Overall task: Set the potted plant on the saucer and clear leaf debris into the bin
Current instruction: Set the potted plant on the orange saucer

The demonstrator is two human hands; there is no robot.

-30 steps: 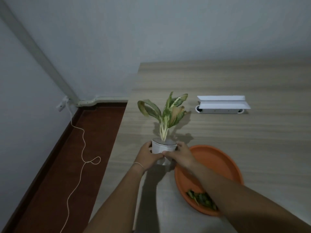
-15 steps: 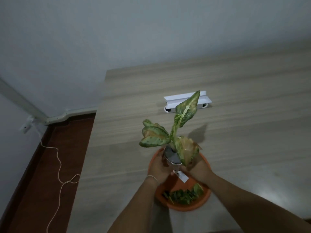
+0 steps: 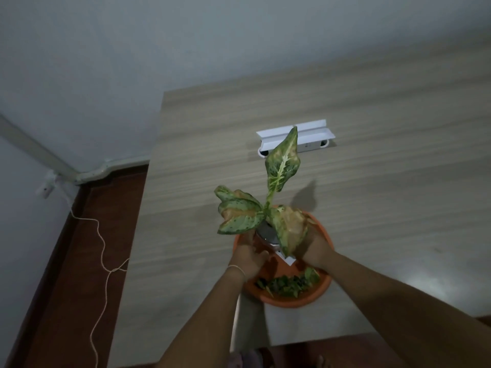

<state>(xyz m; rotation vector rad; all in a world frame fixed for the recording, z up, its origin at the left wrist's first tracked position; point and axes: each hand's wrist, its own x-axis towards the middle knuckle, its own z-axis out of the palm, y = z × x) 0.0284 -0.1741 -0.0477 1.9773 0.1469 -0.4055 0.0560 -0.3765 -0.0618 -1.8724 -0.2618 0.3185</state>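
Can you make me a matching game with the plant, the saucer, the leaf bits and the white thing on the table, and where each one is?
Things:
1. plant
2. saucer
3. leaf bits
4. white holder

Places:
A. lying in the near part of the orange dish
B. far back on the table, behind the tallest leaf
C. held between the left hand and right hand
D. flat on the table under the pot

Pairs: 1-C, 2-D, 3-A, 4-B
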